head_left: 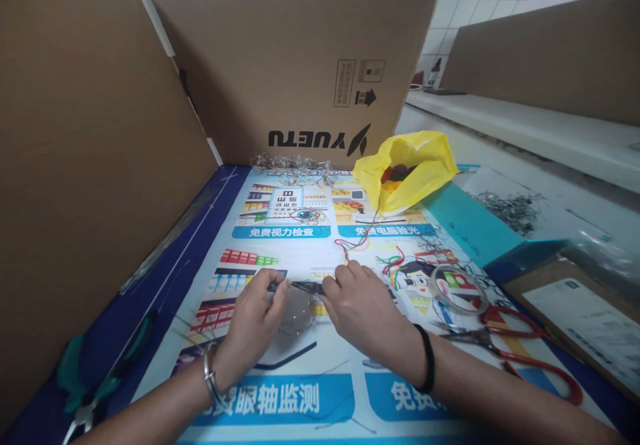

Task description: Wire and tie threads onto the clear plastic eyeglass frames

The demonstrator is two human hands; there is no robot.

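Observation:
My right hand is closed around dark, narrow-nosed pliers, with the jaws pointing left. At the tip of the jaws, my left hand pinches thumb against forefinger. Whatever lies between those fingers is too small to make out. Below the pliers, a round, greyish see-through disc rests on the printed sheet. Red, green and yellow cords lie just beyond my right hand, and another bunch of coloured cords is to its right.
Red-handled scissors and a tape roll lie at right. Teal-handled pliers are at lower left. Wire scraps lie along the back, beside a yellow bag. Cardboard walls stand behind and left; a teal box is at right.

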